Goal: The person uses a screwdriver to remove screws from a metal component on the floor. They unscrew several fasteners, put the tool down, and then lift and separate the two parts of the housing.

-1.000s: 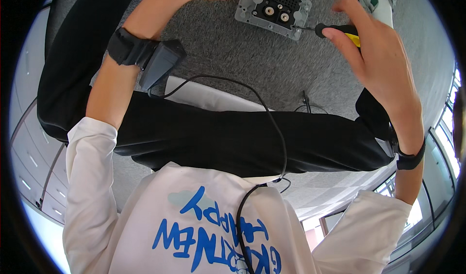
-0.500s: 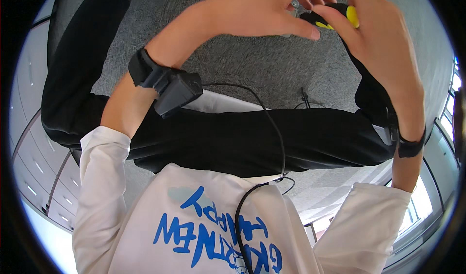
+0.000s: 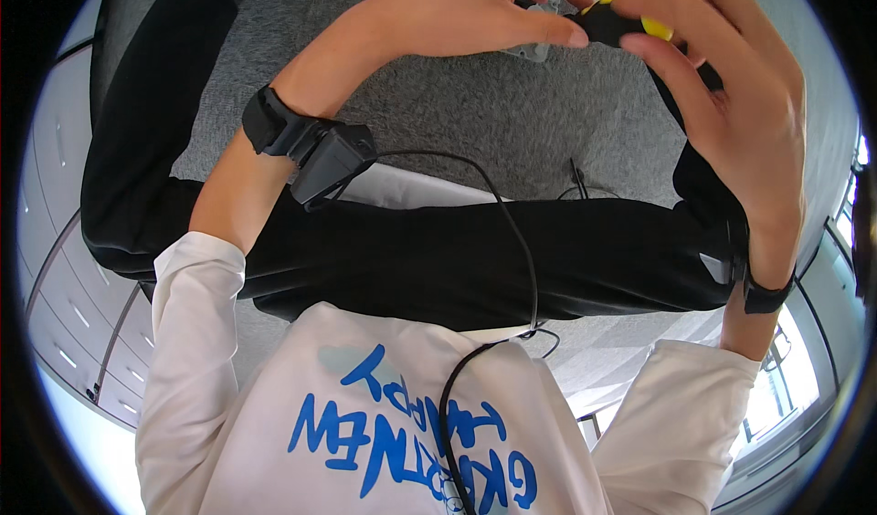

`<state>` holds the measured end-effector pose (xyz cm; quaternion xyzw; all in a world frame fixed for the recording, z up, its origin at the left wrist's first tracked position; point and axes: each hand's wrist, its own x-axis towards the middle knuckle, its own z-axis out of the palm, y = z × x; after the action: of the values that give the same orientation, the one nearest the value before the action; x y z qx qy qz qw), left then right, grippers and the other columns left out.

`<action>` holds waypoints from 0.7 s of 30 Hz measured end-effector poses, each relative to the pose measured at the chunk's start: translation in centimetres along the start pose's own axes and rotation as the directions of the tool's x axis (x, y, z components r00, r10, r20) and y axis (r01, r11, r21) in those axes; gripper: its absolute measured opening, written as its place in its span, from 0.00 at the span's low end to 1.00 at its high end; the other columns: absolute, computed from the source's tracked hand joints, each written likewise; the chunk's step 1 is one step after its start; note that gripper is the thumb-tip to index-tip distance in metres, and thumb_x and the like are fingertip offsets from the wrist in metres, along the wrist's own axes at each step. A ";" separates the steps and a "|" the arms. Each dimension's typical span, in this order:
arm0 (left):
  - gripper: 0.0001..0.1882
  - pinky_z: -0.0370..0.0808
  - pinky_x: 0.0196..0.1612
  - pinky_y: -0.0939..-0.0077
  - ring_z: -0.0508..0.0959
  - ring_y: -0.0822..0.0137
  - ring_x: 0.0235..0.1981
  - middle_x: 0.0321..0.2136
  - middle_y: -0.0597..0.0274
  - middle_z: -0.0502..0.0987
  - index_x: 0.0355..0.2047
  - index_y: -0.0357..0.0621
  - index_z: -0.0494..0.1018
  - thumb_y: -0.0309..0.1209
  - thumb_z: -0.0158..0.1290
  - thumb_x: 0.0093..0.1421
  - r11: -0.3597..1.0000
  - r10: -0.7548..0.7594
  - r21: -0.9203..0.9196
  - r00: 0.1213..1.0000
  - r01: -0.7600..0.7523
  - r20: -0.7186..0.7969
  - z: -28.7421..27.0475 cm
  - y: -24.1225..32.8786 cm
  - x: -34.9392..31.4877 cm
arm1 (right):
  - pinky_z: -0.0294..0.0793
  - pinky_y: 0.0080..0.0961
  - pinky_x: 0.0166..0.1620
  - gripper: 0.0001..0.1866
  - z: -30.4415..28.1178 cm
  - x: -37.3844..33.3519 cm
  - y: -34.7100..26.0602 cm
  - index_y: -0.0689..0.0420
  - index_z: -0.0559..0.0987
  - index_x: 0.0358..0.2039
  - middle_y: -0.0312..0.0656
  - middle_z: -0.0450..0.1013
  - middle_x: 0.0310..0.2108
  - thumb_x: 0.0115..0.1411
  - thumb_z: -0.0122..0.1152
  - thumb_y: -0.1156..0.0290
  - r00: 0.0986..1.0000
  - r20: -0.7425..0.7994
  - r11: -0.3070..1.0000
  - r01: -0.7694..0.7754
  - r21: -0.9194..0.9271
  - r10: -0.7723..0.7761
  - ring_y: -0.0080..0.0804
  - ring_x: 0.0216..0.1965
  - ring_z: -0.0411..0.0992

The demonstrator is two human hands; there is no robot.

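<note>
Right now we have the screwdriver (image 3: 605, 26), its handle black and yellow, near the upper edge of the view, between our two hands. Our right hand (image 3: 744, 90) pinches the handle with thumb and index finger, the other fingers curled behind. Our left hand (image 3: 484, 13) reaches across from the other side, its thumb tip by the front end of the handle and its fingers bent above it; whether these press on the handle or lie just beside it, we cannot tell. The shaft is hidden from us.

Below and behind our left fingers we see part of a grey metal block (image 3: 532, 53) on the dark grey carpet (image 3: 438, 104), most of it covered by the hand, so how the tool stands to it we cannot make out.

On our left wrist sits a black strapped device (image 3: 333, 163), from which a thin black cable (image 3: 512, 215) runs over our black trousers (image 3: 603, 255) toward our white shirt (image 3: 274, 405), printed in blue. Our right wrist wears a black band (image 3: 767, 296). Between the carpet and our folded leg lies a white strip (image 3: 411, 188), and far left, bent by the lens, stand pale cabinets (image 3: 57, 268)
</note>
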<state>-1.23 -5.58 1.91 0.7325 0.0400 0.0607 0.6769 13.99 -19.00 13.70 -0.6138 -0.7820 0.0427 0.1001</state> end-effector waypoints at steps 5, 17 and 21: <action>0.22 0.74 0.49 0.69 0.78 0.65 0.45 0.46 0.54 0.79 0.57 0.39 0.72 0.29 0.62 0.63 0.977 0.211 -0.010 0.977 -0.211 0.035 1.5 -1.8 1.4 | 0.65 0.31 0.26 0.14 -0.8 0.1 0.3 0.62 0.77 0.33 0.45 0.67 0.27 0.54 0.74 0.69 0.955 0.267 0.990 -0.140 0.024 0.128 0.40 0.23 0.68; 0.20 0.74 0.44 0.69 0.77 0.64 0.37 0.40 0.56 0.79 0.57 0.41 0.73 0.28 0.59 0.65 0.998 -0.016 0.059 0.982 0.005 0.187 -0.7 0.2 1.0 | 0.63 0.32 0.26 0.19 -0.4 -0.9 0.6 0.61 0.76 0.33 0.44 0.66 0.22 0.53 0.76 0.62 0.981 0.132 0.988 -0.127 -0.091 0.139 0.40 0.20 0.65; 0.23 0.74 0.44 0.69 0.77 0.65 0.38 0.41 0.57 0.80 0.56 0.43 0.73 0.32 0.63 0.62 0.973 0.225 0.036 0.972 -0.228 0.073 0.5 -1.0 1.1 | 0.63 0.31 0.27 0.21 -1.8 0.6 0.6 0.60 0.75 0.33 0.44 0.66 0.23 0.52 0.77 0.60 0.943 0.252 0.965 -0.171 -0.200 0.219 0.40 0.21 0.66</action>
<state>-0.09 -5.80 0.95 0.7486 -0.0655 0.1116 0.6502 14.77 -18.35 15.38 -0.6830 -0.7241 0.0673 -0.0675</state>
